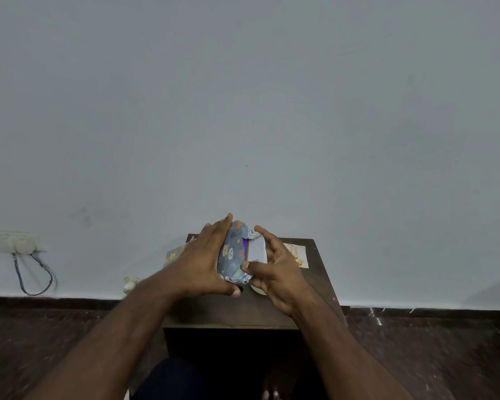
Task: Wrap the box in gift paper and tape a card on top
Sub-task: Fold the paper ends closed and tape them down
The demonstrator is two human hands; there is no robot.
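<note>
- Fingers [214, 235] of your left hand [202, 261] lie straight and flat against the box's [233, 255] left face, thumb low at the near corner; nothing is clenched.
- Fingers of your right hand [274, 269] curl loosely on the right side, and the thumb presses the paper [231, 249] at the near lower edge. Whether the other fingers pinch the white flap [257, 251] cannot be told.
- Box location: held between both hands, raised above the table [231, 310], partly wrapped. A purple strip shows at the open seam, so the wrap is judged unfinished.
- Handling: judge the box light and fairly stiff, since two flat palms carry it. Judge the paper thin, easily creased and liable to tear at corners, and possibly slick.
- Hold: keep your palms on the broad opposite faces. Take a loose flap near its fold, not at its free edge.
- Risk: the seam may spring open if thumb pressure is eased before taping.
- Card [297, 255] lies on the table behind your right hand, apart from the box.
</note>
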